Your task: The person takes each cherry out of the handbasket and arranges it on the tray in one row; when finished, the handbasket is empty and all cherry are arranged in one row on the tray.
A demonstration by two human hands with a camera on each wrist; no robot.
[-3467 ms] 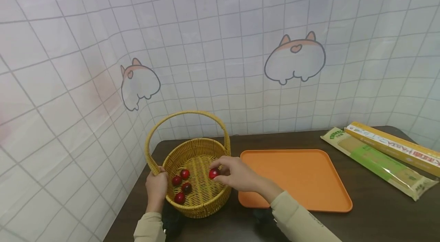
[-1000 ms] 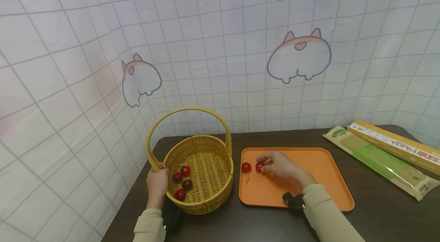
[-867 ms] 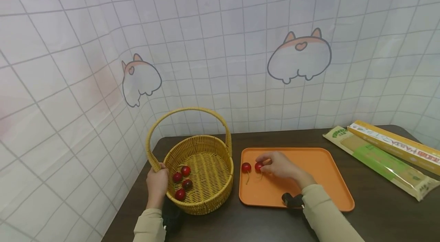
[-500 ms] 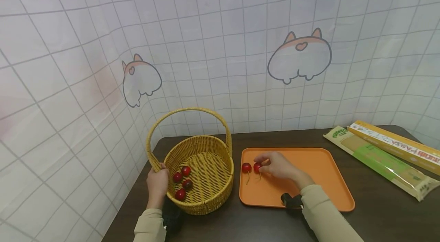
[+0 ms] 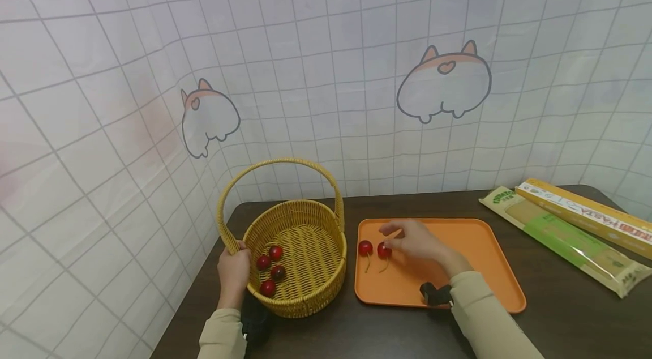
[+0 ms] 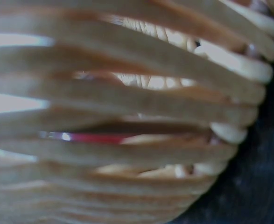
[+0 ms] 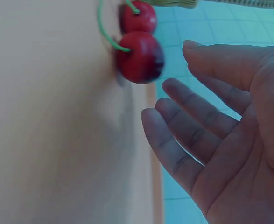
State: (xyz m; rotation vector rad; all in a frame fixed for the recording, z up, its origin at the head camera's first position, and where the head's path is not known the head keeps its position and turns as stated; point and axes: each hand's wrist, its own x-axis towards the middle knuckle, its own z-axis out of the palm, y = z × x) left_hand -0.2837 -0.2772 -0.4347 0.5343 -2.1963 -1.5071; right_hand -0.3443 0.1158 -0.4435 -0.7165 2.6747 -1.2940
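On the left, a yellow wicker basket (image 5: 305, 305) with a tall hoop handle holds several dark red cherries (image 5: 277, 273). My left hand (image 5: 234, 274) grips it where the handle meets the rim. Close-up basket weave (image 6: 127, 97) fills the left wrist view. Two cherries with green stems lie side by side near the left edge of the orange tray (image 5: 458, 288): an outer cherry (image 5: 365, 247) and an inner cherry (image 5: 384, 250). Just right of the inner one is my right hand (image 5: 417, 241), its fingers spread apart, holding nothing. The right wrist view shows a gap between these fingers (image 7: 172, 144) and the nearer cherry (image 7: 140, 58).
A green pasta packet (image 5: 565, 243) and a yellow pasta box (image 5: 586, 212) lie at the right of the dark table (image 5: 316, 342). A white checked curtain (image 5: 326, 93) hangs behind and to the left.
My right hand carried a cherry from the basket to the tray, nudged it slightly left beside the other one, and has now let go, lifting slightly. My left hand stayed on the basket.
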